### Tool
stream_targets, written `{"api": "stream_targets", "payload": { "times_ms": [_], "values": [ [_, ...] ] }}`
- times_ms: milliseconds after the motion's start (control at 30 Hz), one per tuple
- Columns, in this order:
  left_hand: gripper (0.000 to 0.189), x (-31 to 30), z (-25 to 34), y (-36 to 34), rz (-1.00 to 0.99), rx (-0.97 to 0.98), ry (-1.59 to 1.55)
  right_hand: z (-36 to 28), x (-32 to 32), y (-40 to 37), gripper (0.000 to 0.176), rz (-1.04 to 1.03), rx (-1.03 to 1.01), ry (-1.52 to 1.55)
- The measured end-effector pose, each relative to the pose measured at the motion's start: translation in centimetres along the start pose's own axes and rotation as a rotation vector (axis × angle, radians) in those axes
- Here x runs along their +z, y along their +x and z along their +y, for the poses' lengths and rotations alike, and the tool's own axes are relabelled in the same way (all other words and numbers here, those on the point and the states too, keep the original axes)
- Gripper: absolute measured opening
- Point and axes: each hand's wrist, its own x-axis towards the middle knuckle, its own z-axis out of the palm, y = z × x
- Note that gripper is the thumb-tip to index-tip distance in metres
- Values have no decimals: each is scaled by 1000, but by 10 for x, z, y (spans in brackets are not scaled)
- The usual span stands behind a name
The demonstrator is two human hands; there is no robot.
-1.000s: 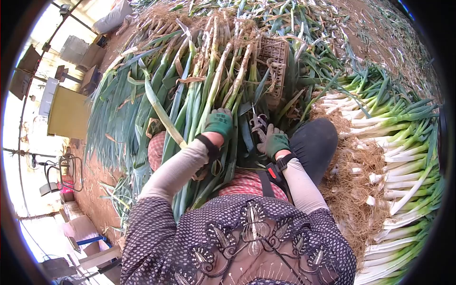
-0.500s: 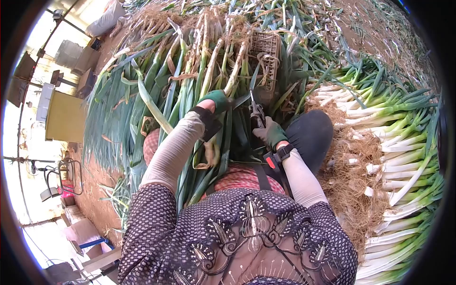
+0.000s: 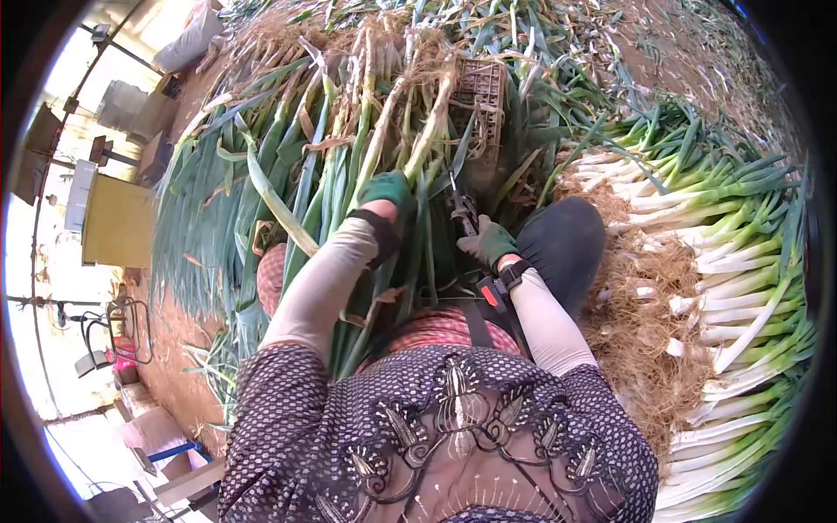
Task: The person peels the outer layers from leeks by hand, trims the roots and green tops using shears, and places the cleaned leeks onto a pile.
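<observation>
My left hand (image 3: 384, 189), in a green glove, is closed around the green part of a leek (image 3: 429, 132) whose roots point away from me. The palm and most of its fingers are hidden from above. Around it lies a thick heap of untrimmed leeks (image 3: 288, 166) with dry brown outer leaves and long green tops. My right hand (image 3: 490, 241), also gloved, grips dark pruning shears (image 3: 463, 209), their thin metal tip pointing away from me. The tip is close to the leek leaves, right of my left hand; whether they touch cannot be told.
A tan plastic crate (image 3: 481, 91) stands beyond my hands, partly under leaves. On the right lie rows of cleaned white leeks (image 3: 741, 309), roots toward me, beside cut root strands (image 3: 641, 349). My dark-clothed knee (image 3: 567, 253) sits between. A yellow panel (image 3: 118, 218) stands far left.
My left hand has shifted left and slightly toward me, and the leek stalks beside it have shifted. My right hand has moved slightly left with the shears.
</observation>
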Motion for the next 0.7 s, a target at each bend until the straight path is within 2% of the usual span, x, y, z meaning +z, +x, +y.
{"api": "stream_targets", "payload": {
  "times_ms": [100,167,233,300,367,467,567,667,700],
  "values": [
    [39,-41,-21,-20,145,48,-186,11,9,14,68,40,0,-33],
    [36,-76,-42,-40,145,117,-488,14,20,20,64,99,-7,-78],
    [23,-96,-66,-59,312,337,-956,13,18,17,65,85,-4,-61],
    [27,-139,-102,-85,533,431,-882,11,15,15,66,71,4,-54],
    [34,-194,-130,-133,883,484,-174,10,14,14,66,54,17,-58],
    [40,-270,-176,-184,1004,554,-378,4,13,11,66,49,34,-84],
    [48,-362,-200,-245,1109,434,-794,-1,6,3,67,31,-5,-58],
    [43,-452,-169,-299,1092,518,-193,-3,4,3,66,72,1,59],
    [30,-465,-145,-311,1123,227,244,-3,2,2,66,84,-3,107]
  ]
}}
